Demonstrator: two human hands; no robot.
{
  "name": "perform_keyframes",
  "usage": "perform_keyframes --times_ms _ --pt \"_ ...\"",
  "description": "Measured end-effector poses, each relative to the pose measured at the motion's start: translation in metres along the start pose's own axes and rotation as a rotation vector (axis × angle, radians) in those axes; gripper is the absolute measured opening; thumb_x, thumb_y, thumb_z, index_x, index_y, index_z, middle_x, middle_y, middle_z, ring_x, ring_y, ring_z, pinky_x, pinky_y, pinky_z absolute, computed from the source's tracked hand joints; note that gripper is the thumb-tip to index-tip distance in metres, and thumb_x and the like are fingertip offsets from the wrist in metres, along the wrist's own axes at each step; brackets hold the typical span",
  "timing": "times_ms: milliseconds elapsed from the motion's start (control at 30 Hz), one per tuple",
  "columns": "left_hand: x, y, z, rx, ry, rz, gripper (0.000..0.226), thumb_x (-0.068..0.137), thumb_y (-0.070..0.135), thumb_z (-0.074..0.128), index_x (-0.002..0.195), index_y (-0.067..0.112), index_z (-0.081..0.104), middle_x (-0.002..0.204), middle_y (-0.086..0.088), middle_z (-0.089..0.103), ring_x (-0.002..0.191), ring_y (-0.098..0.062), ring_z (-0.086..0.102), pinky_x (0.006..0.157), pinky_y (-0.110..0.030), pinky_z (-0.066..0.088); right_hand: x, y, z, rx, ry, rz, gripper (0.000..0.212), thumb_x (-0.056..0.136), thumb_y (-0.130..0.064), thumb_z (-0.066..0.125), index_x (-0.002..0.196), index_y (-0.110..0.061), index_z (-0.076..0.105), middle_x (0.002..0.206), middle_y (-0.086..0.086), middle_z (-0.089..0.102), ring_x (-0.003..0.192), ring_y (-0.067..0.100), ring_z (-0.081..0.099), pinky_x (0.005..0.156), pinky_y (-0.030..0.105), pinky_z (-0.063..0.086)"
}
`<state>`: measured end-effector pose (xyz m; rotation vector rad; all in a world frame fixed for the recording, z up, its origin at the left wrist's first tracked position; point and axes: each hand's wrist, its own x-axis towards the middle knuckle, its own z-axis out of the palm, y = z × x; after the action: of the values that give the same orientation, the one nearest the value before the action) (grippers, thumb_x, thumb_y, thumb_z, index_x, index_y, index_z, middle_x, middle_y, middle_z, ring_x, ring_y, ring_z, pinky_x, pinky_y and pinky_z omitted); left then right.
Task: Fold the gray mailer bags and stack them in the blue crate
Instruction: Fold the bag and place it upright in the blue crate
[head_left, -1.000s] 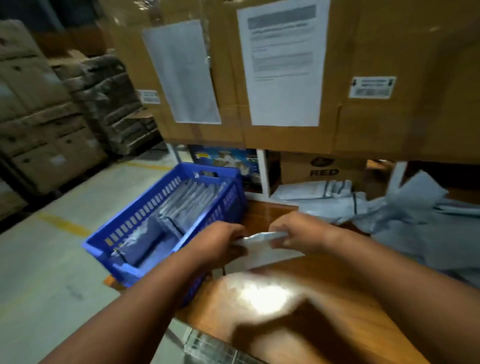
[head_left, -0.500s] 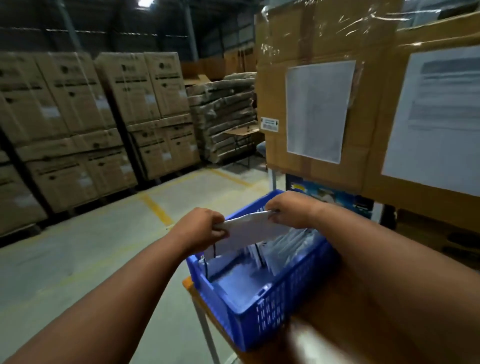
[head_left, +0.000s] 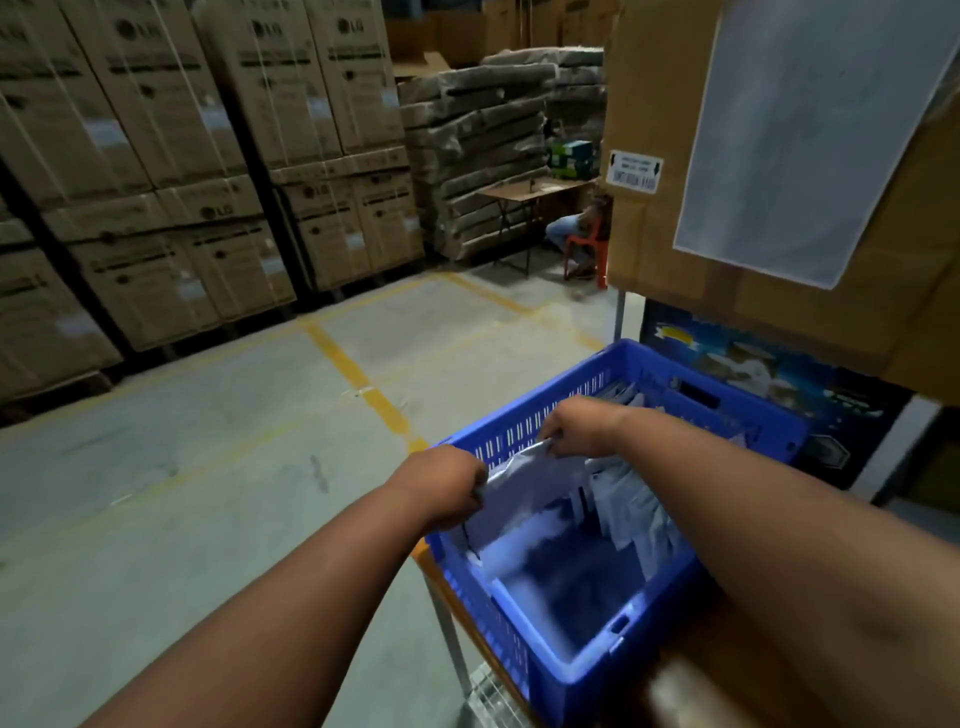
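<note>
The crate is showing bright blue with slotted walls, the bag pale gray, the floor gray with yellow lines, the boxes brown.

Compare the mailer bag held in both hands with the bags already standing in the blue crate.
The held mailer bag hangs at the blue crate's left side, pinched by the left hand and right hand; the stacked bags stand untouched along the right side. The held bag faces broadside; the stacked bags show edges. All are folded, pale gray.
</note>
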<state>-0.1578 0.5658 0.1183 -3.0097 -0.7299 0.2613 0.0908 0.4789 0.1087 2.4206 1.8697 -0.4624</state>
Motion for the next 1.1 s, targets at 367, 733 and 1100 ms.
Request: perform_keyframes --times_ms 367,733,1100 --pt "0.026 -0.010 -0.002 0.242 -0.066 -0.042 0.010 0.087 0.019 0.064 0.094 0.023 0.067 0.097 -0.004 0.067 0.100 -0.032 0.070 0.069 -0.033 0.044 0.047 -0.027 0.020 0.103 0.050 -0.065 0.019 0.091 -0.023 0.070 0.106 -0.029 0.081 0.103 -0.010 0.076 0.097 0.012 0.065 0.085 0.028 0.049" --pt "0.051 0.018 0.011 0.328 -0.261 -0.022 0.032 0.089 0.016 0.072 0.120 0.022 0.071 0.122 0.000 0.070 0.113 -0.028 0.070 0.081 -0.039 0.055 0.044 0.001 0.030 -0.382 -0.026 -0.056 0.024 0.089 -0.031 0.065 0.110 -0.037 0.077 0.105 -0.003 0.065 0.106 0.029 0.061 0.084 0.042 0.058" --pt "0.063 0.021 0.018 0.387 -0.194 -0.018 0.023 0.090 0.018 0.070 0.112 0.026 0.071 0.119 0.002 0.070 0.110 -0.025 0.071 0.079 -0.036 0.051 0.057 -0.007 0.046 -0.309 0.018 -0.003 0.023 0.091 -0.040 0.067 0.110 -0.030 0.075 0.106 -0.002 0.071 0.100 0.028 0.066 0.075 0.033 0.051"
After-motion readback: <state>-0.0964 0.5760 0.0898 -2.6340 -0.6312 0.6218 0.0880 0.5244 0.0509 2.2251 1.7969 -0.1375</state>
